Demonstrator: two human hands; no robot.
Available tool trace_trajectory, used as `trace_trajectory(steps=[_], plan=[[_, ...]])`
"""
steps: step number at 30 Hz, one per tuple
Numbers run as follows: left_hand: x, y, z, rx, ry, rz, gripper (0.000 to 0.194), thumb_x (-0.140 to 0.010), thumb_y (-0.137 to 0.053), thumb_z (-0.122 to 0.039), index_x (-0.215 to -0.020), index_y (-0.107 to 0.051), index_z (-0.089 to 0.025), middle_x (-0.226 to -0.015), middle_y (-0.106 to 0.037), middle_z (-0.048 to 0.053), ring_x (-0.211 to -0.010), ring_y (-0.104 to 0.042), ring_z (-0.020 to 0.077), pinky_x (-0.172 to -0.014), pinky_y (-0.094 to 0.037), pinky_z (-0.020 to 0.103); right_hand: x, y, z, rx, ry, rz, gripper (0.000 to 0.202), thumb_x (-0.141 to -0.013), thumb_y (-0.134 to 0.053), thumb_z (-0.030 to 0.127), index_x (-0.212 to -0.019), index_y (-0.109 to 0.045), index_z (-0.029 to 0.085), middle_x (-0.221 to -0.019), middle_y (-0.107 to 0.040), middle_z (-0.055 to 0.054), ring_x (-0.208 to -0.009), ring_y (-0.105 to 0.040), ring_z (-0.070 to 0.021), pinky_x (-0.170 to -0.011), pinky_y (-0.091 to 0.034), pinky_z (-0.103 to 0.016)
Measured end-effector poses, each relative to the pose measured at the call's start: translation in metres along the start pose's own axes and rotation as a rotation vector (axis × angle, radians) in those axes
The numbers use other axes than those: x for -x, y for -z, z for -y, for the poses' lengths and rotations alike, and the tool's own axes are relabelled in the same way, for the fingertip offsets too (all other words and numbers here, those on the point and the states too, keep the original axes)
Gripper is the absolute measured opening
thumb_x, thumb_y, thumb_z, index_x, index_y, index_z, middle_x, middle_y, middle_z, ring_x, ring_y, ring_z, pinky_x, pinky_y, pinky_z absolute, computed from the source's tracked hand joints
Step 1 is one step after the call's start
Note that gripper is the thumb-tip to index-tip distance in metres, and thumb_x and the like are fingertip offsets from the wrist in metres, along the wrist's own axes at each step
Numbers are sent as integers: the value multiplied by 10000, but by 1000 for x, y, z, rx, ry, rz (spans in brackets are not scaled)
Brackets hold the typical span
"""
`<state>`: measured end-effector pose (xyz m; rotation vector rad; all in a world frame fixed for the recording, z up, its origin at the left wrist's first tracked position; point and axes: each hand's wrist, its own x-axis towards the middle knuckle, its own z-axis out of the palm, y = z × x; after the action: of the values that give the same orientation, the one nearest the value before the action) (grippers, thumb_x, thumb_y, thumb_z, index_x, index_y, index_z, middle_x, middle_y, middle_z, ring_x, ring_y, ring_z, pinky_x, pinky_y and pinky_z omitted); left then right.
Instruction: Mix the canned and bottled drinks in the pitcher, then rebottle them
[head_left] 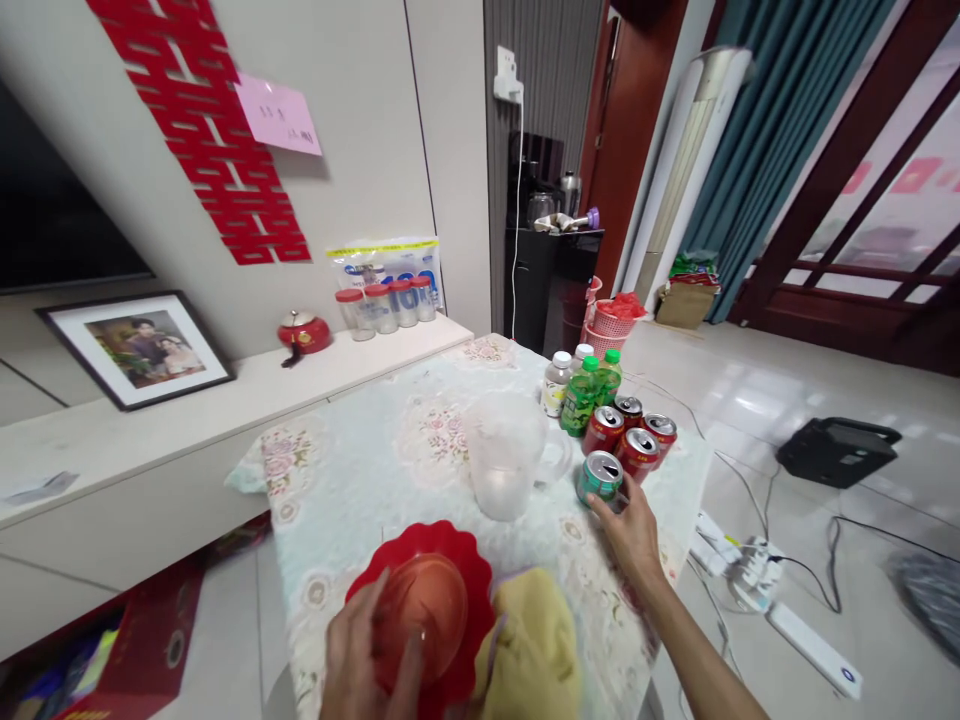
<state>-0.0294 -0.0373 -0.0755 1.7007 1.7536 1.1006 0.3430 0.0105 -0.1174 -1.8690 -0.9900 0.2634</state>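
My right hand [628,525] is wrapped round the lower side of a green can [601,478], which stands upright with its top opened, in front of several red cans [639,452]. At the bottom centre my left hand [375,650], slightly blurred, holds an orange-red round bowl-like thing [439,600] over a red scalloped dish [480,585]. A yellow cloth [536,650] lies to the right of the dish. Between the hands and farther back stands a translucent plastic pitcher [504,460], its handle turned right.
Green-capped bottles [579,398] and white-capped bottles [556,385] stand behind the red cans on the flowered tablecloth [360,450]. A ledge [255,375] on the left holds a framed photo [154,350], a red pot [306,333] and red-lidded jars [381,310]. Power strips [754,575] lie on the floor at right.
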Motion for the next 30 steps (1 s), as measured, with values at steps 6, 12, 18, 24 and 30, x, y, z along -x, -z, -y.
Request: trace_trajectory(steps=[6,12,18,24,30], plan=[[-54,-44,-55,32,-170,114,764,-882,-599,-290,-1587,-304,-271,-1597,-416,135,-1494,-456,320,-1179,-476,557,-3,-16,-3,-17,20,-19,766,-769,-691,574,-1369,-584,109,-1295,-691,-204,-1180,-643,-406,-1021,-493,-566],[-124,-55,-109,-82,-551,188,325,-914,-630,-175,-1225,-675,-260,-1623,-342,123,-1558,-327,347,-1225,-376,599,-2,-13,-4,-2,16,-30,731,-773,-711,537,-1356,-581,116,-1269,-699,-209,-1177,-649,-425,-997,-502,-577],[-125,-45,-134,-202,-554,240,134,-853,-702,-109,-780,-679,-220,-1363,-566,84,-1506,-357,383,-1171,-404,630,10,-7,-9,-30,33,-11,704,-747,-728,583,-1276,-614,132,-1185,-729,-167,-1068,-687,-370,-950,-538,-518],[-76,-32,-139,-164,-525,181,149,-860,-675,-106,-776,-694,-228,-1306,-551,84,-1304,-490,337,-1099,-486,608,33,9,-4,-54,56,20,664,-760,-735,613,-1219,-618,149,-1148,-738,-155,-1024,-695,-338,-926,-549,-496],[-53,-39,-133,-209,-607,143,143,-921,-628,-145,-834,-692,-239,-1325,-545,98,-1450,-373,399,-1073,-503,634,49,38,9,-28,135,48,580,-775,-752,585,-1178,-637,186,-1141,-744,-132,-1059,-698,-344,-955,-545,-503]])
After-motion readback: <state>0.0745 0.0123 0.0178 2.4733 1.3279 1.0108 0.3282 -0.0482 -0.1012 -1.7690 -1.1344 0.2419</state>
